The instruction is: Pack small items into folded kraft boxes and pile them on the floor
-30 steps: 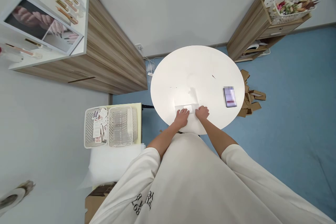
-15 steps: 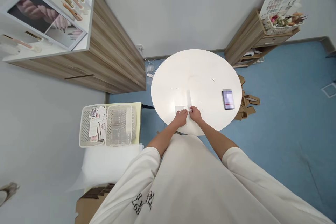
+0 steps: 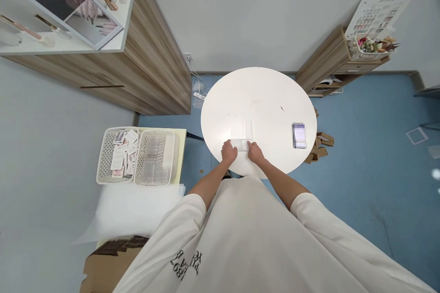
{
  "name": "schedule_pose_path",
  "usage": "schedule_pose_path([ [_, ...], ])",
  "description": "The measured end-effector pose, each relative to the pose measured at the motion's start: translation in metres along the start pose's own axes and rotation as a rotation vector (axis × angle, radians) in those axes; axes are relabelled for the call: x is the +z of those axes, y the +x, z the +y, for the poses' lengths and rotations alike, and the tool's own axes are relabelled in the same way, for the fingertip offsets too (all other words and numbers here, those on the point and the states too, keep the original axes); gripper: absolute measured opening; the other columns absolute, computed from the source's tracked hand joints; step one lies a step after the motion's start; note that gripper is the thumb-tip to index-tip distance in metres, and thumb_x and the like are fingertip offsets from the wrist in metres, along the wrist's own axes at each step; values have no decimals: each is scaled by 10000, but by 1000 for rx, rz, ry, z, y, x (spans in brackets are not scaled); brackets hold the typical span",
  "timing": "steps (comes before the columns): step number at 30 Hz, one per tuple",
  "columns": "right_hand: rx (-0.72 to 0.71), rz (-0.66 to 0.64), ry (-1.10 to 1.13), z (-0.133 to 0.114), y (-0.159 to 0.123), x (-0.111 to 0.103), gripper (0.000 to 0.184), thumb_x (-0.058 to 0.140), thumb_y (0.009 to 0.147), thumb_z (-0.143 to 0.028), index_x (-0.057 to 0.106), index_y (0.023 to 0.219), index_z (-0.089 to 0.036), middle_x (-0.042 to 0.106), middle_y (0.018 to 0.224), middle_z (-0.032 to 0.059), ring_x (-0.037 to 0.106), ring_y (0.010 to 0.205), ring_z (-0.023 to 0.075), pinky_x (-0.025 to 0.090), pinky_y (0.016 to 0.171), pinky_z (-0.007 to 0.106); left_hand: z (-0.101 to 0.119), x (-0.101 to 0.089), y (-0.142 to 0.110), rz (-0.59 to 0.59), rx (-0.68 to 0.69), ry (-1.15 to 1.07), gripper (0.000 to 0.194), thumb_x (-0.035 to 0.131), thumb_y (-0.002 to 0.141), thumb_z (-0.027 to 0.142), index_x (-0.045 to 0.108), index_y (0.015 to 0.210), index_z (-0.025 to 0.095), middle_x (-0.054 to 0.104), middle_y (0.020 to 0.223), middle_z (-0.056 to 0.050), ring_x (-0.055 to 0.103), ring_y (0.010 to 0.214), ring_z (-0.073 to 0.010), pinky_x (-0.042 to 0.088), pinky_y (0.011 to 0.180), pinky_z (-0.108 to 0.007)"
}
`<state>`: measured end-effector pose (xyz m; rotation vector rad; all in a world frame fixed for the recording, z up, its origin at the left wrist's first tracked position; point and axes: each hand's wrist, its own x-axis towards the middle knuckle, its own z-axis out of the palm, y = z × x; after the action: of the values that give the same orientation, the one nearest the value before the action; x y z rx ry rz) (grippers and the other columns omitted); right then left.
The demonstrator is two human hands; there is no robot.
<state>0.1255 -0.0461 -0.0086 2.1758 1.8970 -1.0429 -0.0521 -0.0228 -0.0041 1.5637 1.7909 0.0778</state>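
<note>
Your fingertips hid both ends of the small white packet (image 3: 240, 145), and its pale surface ran almost into the white of the table (image 3: 261, 87), so its outline was hard to make out. A faint upright strip (image 3: 249, 128) showed just beyond it; you could not tell whether that was film or glare. The purplish rectangular item (image 3: 299, 136) was pixelated past reading, and the table hid part of the cardboard pieces (image 3: 325, 139) on the floor.

Half a second earlier, your hands nearly met and your left lay over the packet; by this moment they had parted and its middle was exposed between them. Your left hand (image 3: 229, 152) was curled at the left end with the thumb out to the side, your right hand (image 3: 255, 152) bunched at the right end, thumb and fingers close together. Whether either pinched or only pressed, you could not tell.

The packet sat near the table's near rim, close to your shirt (image 3: 254, 229). White tabletop stretched beyond it to the far rim, while the purplish item lay well apart from your right hand, by the right rim.
</note>
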Motion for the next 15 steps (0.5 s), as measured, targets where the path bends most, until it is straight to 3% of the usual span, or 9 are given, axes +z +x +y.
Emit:
schedule_pose_path([
  [2,-7,-22,-26,-2,-1,-1,673,463,892,-101,363,1558,-123,527,1312,189,569,1146,283,452,967,326,-4,-1,6,-39,-151,-82,506,509,942,342,407,1413,188,548,1420,-185,558,1285,-296,462,981,-397],
  [5,-11,-46,-46,-4,-1,-4,720,495,861,-94,343,1565,-119,510,1330,199,555,1169,294,443,996,340,-6,0,15,-86,-249,-137,481,508,936,359,402,1379,203,607,1356,-175,603,1233,-293,457,963,-417],
  [9,-13,-74,-62,-7,-1,-9,738,521,852,-113,332,1566,-124,495,1358,203,554,1177,298,450,1001,350,-4,6,25,-112,-277,-165,456,571,886,368,431,1302,245,713,1149,-119,684,1072,-309,444,938,-464],
  [15,-17,-125,-56,-9,-1,-17,727,517,876,-145,310,1572,-118,481,1389,201,575,1146,285,465,967,338,-1,12,36,-211,-269,-221,315,627,852,416,541,1079,215,711,1049,-108,695,944,-277,500,755,-368],
])
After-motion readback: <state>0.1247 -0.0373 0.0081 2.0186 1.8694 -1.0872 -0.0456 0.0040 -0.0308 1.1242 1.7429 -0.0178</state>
